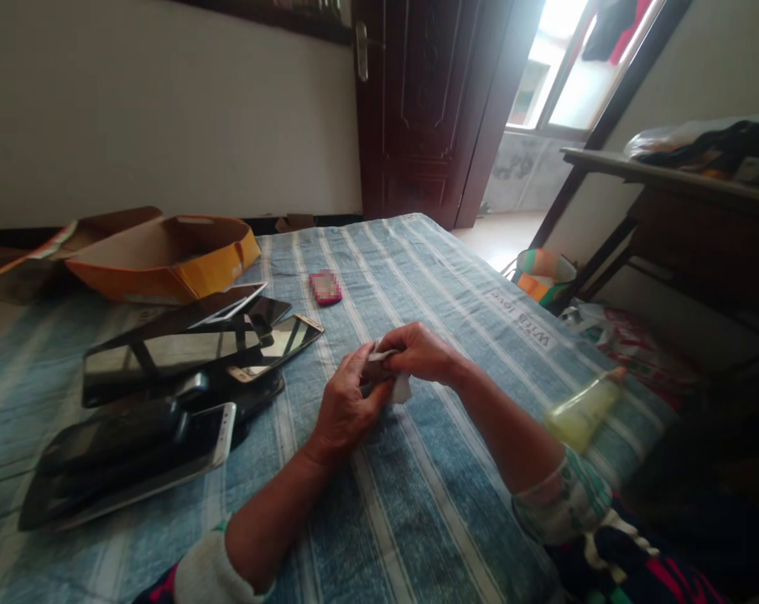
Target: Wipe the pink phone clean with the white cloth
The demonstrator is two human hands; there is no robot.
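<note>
My left hand (347, 403) is closed round a small greyish flat object, mostly hidden by my fingers, so its kind does not show. My right hand (420, 352) bends over it from the right, its fingers pinching a white cloth or tissue (402, 388) against it. A corner of the white piece hangs below my fingers. Both hands are together above the middle of the striped blue bedcover (429, 470). Beyond them lies a small pink-edged object (325, 287), its face blurred out. To the left, a gold-edged phone (278, 348) rests among several dark flat devices.
A white-edged tablet or phone (165, 457) lies at the near left with a black object (127, 428) on it. An open orange cardboard box (171, 260) stands at the back left. A bottle of yellowish liquid (584, 411) lies at right, near a dark table (668, 176).
</note>
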